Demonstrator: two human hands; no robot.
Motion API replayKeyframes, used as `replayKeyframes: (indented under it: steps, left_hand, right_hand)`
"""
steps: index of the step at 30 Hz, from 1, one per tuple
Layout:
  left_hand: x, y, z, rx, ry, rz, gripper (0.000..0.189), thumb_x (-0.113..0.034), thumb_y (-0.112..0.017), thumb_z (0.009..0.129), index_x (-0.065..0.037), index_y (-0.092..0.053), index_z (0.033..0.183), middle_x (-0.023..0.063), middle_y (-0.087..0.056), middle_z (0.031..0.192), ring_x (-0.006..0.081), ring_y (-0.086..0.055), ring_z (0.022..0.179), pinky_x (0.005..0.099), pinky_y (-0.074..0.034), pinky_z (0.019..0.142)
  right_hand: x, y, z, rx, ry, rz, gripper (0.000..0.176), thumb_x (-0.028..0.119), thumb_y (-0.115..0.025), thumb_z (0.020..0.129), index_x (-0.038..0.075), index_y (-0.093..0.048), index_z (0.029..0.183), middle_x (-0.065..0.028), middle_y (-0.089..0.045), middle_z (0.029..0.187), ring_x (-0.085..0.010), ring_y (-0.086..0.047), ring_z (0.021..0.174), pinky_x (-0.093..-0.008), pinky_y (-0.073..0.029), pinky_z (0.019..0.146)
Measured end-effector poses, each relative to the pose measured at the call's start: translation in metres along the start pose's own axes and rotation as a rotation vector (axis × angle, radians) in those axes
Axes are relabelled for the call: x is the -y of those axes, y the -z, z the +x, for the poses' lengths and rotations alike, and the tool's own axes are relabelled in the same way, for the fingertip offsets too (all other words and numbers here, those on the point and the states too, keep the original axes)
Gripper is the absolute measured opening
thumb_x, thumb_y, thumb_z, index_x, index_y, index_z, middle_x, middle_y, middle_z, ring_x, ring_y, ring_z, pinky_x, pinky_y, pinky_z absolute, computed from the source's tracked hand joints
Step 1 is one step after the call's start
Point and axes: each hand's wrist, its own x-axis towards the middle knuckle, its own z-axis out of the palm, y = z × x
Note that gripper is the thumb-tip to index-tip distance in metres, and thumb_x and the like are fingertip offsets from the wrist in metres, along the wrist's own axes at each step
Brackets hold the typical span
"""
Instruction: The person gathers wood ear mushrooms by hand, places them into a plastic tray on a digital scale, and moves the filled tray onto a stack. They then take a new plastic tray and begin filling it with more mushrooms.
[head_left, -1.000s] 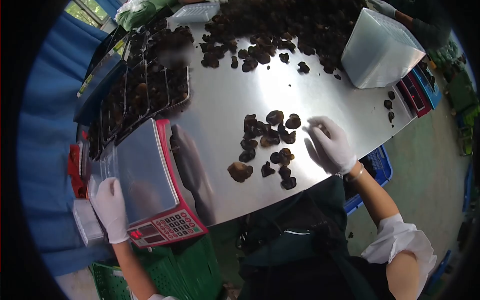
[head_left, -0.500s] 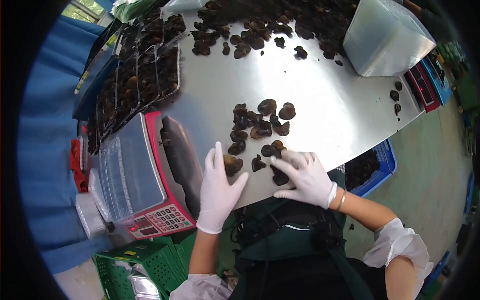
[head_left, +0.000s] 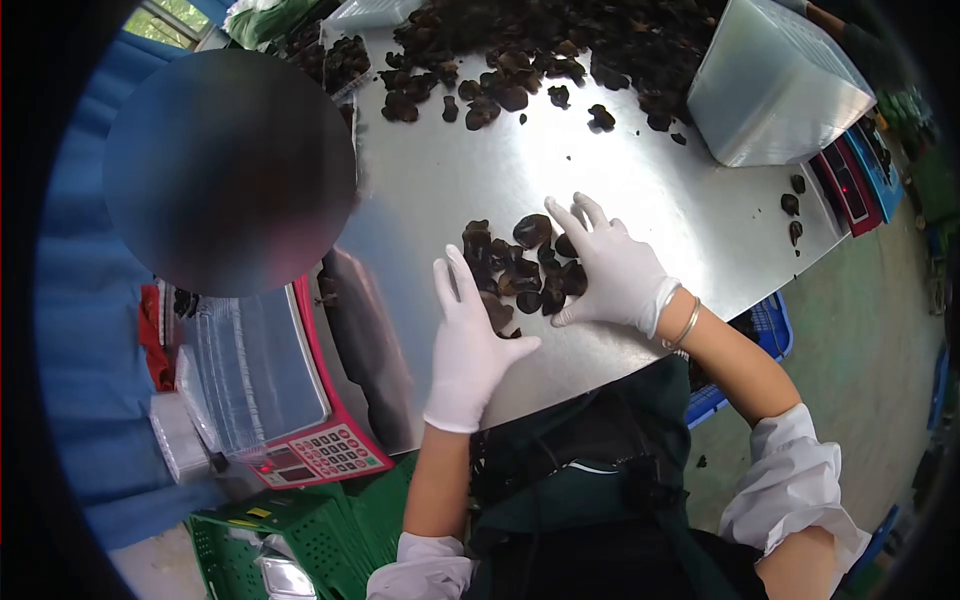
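A small group of dark brown wood ear mushrooms lies on the metal table between my two white-gloved hands. My left hand is at the group's near left edge, fingers pointing up and thumb stretched to the right. Its inner side is against a few pieces and partly hides them. On the right edge of the group is my right hand, palm down with its fingers spread. Its thumb side is against the mushrooms there, and some are partly covered. Neither hand is closed around a piece.
A larger mushroom heap spreads along the far side. A stack of clear plastic trays stands far right, beside a red scale. At left is a pink-edged scale with clear trays; a blurred disc hides what lies behind. Green crates sit below.
Both hands have moved away from my body, the right one farther. The loose near mushrooms have been pushed up against the rest, making a tighter group. A blurred disc now covers the left trays.
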Motion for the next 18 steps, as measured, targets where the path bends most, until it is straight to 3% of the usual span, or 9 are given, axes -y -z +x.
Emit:
replayKeyframes:
  steps: [2, 4, 5, 8, 9, 11, 13, 18]
  left_hand:
    - [0.009, 0.003, 0.012, 0.007, -0.026, -0.051, 0.128, -0.018, -0.087, 0.066, -0.001, 0.001, 0.156, 0.0335, -0.016, 0.156, 0.0486, -0.048, 0.129, 0.0443, -0.049, 0.102]
    - [0.011, 0.010, 0.028, 0.115, -0.037, -0.128, 0.115, -0.005, -0.076, 0.069, 0.000, -0.002, 0.157, 0.0266, -0.018, 0.159, 0.0475, -0.049, 0.128, 0.0444, -0.048, 0.104]
    - [0.008, 0.010, 0.034, 0.113, -0.019, -0.192, 0.104, 0.003, -0.067, 0.069, 0.000, -0.011, 0.156, 0.0209, -0.026, 0.156, 0.0424, -0.050, 0.129, 0.0427, -0.046, 0.107]
    - [0.026, -0.002, 0.058, 0.067, -0.142, -0.374, 0.093, 0.006, -0.063, 0.070, -0.002, -0.023, 0.154, 0.0190, -0.032, 0.150, 0.0367, -0.050, 0.129, 0.0395, -0.043, 0.109]
    - [0.021, 0.002, 0.059, 0.027, -0.102, -0.396, 0.078, 0.008, -0.061, 0.071, -0.002, -0.038, 0.145, 0.0173, -0.041, 0.142, 0.0319, -0.051, 0.127, 0.0359, -0.041, 0.110]
    - [0.028, 0.001, 0.066, 0.027, -0.039, -0.478, 0.072, 0.008, -0.061, 0.073, -0.001, -0.043, 0.142, 0.0157, -0.048, 0.137, 0.0277, -0.053, 0.125, 0.0343, -0.042, 0.108]
    - [0.035, -0.002, 0.067, -0.043, 0.018, -0.648, 0.058, 0.009, -0.059, 0.076, 0.000, -0.052, 0.133, 0.0103, -0.061, 0.123, 0.0194, -0.057, 0.118, 0.0316, -0.044, 0.104]
    - [0.024, 0.024, 0.043, -0.155, 0.030, -0.759, 0.052, 0.007, -0.062, 0.079, 0.000, -0.055, 0.130, 0.0087, -0.062, 0.119, 0.0152, -0.058, 0.112, 0.0275, -0.045, 0.099]
  right_hand:
    - [0.002, -0.008, 0.015, 0.018, 0.045, 0.023, 0.121, 0.037, -0.092, 0.054, 0.011, -0.029, 0.153, -0.0314, -0.035, 0.147, -0.0480, -0.053, 0.119, -0.0456, -0.050, 0.100]
    - [0.005, -0.016, 0.032, 0.014, 0.096, 0.043, 0.122, 0.034, -0.094, 0.053, 0.010, -0.028, 0.153, -0.0311, -0.035, 0.147, -0.0482, -0.051, 0.123, -0.0442, -0.049, 0.102]
    - [0.006, -0.018, 0.042, 0.009, 0.160, 0.126, 0.117, 0.029, -0.091, 0.055, 0.009, -0.029, 0.152, -0.0302, -0.037, 0.145, -0.0471, -0.051, 0.124, -0.0435, -0.049, 0.102]
    - [0.015, -0.031, 0.064, 0.004, 0.213, 0.285, 0.102, 0.017, -0.084, 0.062, 0.005, -0.032, 0.149, -0.0267, -0.042, 0.139, -0.0437, -0.051, 0.124, -0.0414, -0.047, 0.104]
    - [0.016, -0.036, 0.072, -0.016, 0.240, 0.389, 0.095, 0.017, -0.083, 0.065, 0.004, -0.036, 0.146, -0.0262, -0.044, 0.136, -0.0422, -0.052, 0.122, -0.0395, -0.047, 0.105]
    - [0.015, -0.048, 0.081, -0.071, 0.296, 0.538, 0.079, 0.013, -0.078, 0.070, 0.003, -0.043, 0.139, -0.0231, -0.047, 0.129, -0.0383, -0.054, 0.120, -0.0371, -0.046, 0.106]
    - [0.015, -0.053, 0.080, -0.087, 0.318, 0.632, 0.076, 0.010, -0.078, 0.070, 0.003, -0.044, 0.138, -0.0223, -0.048, 0.129, -0.0370, -0.054, 0.120, -0.0373, -0.046, 0.106]
    - [0.043, -0.040, 0.069, -0.145, 0.416, 0.865, 0.065, 0.000, -0.072, 0.071, 0.004, -0.049, 0.132, -0.0187, -0.054, 0.124, -0.0325, -0.056, 0.118, -0.0375, -0.047, 0.103]
